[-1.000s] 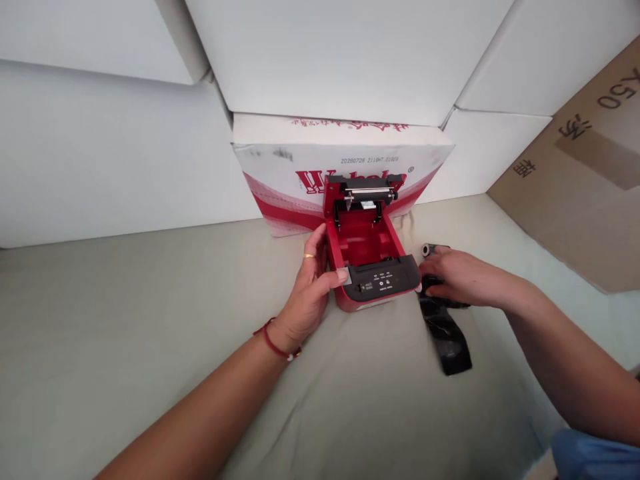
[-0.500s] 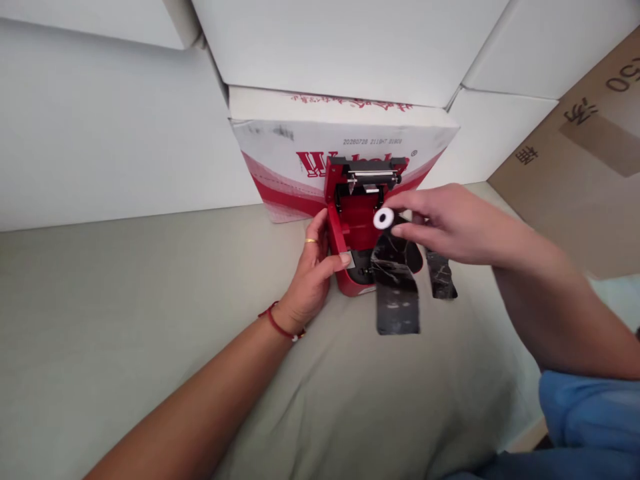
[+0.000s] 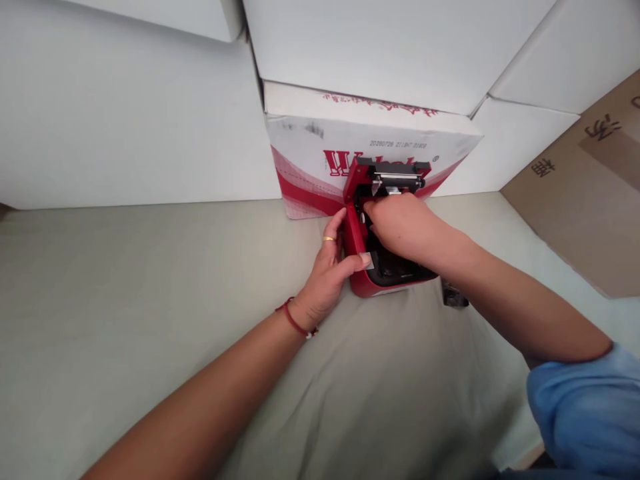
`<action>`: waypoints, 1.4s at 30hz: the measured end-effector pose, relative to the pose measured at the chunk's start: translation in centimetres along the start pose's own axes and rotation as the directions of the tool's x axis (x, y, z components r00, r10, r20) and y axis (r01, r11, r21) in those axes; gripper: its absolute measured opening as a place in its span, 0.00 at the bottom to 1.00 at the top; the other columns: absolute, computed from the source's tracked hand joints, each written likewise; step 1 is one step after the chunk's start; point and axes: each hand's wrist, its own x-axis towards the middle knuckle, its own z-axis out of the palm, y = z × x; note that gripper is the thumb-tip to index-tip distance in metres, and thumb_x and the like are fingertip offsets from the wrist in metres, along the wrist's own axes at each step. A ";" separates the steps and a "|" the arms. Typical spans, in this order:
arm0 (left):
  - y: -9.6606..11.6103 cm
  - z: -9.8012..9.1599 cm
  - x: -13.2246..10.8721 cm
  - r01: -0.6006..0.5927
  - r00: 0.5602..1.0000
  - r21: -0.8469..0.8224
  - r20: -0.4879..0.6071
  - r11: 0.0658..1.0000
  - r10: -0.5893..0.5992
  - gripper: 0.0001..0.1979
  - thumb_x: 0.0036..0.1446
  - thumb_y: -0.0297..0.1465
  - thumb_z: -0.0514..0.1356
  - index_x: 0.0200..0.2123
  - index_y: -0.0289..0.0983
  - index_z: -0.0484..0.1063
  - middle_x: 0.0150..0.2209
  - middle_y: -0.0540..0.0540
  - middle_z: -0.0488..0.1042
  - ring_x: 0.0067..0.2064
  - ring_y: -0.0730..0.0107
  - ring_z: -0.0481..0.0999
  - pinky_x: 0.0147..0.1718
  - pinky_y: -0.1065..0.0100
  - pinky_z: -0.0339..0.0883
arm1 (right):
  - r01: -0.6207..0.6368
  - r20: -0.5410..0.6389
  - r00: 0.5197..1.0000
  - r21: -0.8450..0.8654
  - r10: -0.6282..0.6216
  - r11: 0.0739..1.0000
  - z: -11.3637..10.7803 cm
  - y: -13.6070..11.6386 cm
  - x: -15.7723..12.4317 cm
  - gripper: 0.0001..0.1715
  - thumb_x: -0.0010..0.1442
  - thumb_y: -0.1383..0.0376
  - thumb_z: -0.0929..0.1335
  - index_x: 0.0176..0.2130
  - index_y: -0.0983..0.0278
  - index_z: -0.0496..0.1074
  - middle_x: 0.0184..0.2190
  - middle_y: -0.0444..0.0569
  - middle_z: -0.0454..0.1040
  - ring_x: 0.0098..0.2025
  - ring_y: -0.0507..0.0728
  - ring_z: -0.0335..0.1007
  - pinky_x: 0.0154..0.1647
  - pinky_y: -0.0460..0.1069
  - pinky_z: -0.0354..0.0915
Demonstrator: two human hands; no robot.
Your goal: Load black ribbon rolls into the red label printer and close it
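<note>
A small red printer [image 3: 364, 287] with a black front sits with its lid [image 3: 354, 179] raised, showing a roller beneath. Along its left wall my left hand [image 3: 327, 277] is closed, thumb on the front left corner and fingers around the outer side. Inside the body, my right hand [image 3: 405, 223] pinches a roll of black ribbon [image 3: 363, 218]; a bit of its white core shows by the left wall. My palm hides most of the roll. Dark ribbon material lies in the front of the compartment.
Behind the printer a white and red carton [image 3: 305, 140] leans against white padded panels [image 3: 150, 120]. A brown cardboard box [image 3: 590, 200] stands at right. A scrap of black film [image 3: 455, 295] lies on the pale green sheet [image 3: 210, 267], partly behind my right forearm.
My right hand has carried the ribbon roll from above the printer's right side down into its compartment. The ribbon's tail no longer hangs over the front. My left hand keeps its hold.
</note>
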 end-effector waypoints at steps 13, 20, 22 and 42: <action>0.2 0.2 0.1 0.037 0.999 -0.024 -0.002 0.999 -0.037 0.51 0.56 0.43 0.77 0.78 0.52 0.59 0.80 0.43 0.66 0.82 0.43 0.62 0.81 0.42 0.57 | 0.115 -0.326 0.944 0.454 0.045 0.883 0.4 2.5 -8.5 0.20 0.82 0.58 0.65 0.55 0.52 0.87 0.56 0.48 0.90 0.57 0.66 0.89 0.60 0.61 0.81; -0.1 -0.3 -0.5 -0.063 0.998 0.145 -0.014 0.987 0.066 0.41 0.67 0.47 0.72 0.78 0.52 0.61 0.82 0.43 0.63 0.82 0.45 0.63 0.82 0.43 0.56 | 0.286 -0.504 0.858 0.315 -0.096 0.905 7.4 0.9 -15.0 0.47 0.78 0.63 0.71 0.86 0.50 0.54 0.77 0.58 0.74 0.80 0.69 0.71 0.80 0.73 0.69; 0.5 0.0 -1.1 -0.159 0.980 0.338 -0.061 0.928 0.190 0.35 0.71 0.46 0.68 0.77 0.50 0.64 0.81 0.42 0.63 0.82 0.45 0.62 0.83 0.41 0.54 | 0.275 -0.513 0.854 0.295 -0.092 0.915 8.3 0.4 -15.4 0.53 0.78 0.63 0.70 0.88 0.50 0.44 0.78 0.58 0.72 0.81 0.68 0.68 0.82 0.74 0.67; 2.3 3.2 -4.2 -0.657 0.635 0.754 0.560 -0.009 0.533 0.36 0.68 0.25 0.66 0.76 0.50 0.71 0.50 0.46 0.87 0.53 0.53 0.82 0.67 0.50 0.67 | 0.100 -0.378 0.726 0.884 0.574 0.456 5.2 6.6 -8.5 0.29 0.82 0.42 0.64 0.54 0.54 0.87 0.58 0.52 0.89 0.63 0.66 0.86 0.72 0.65 0.77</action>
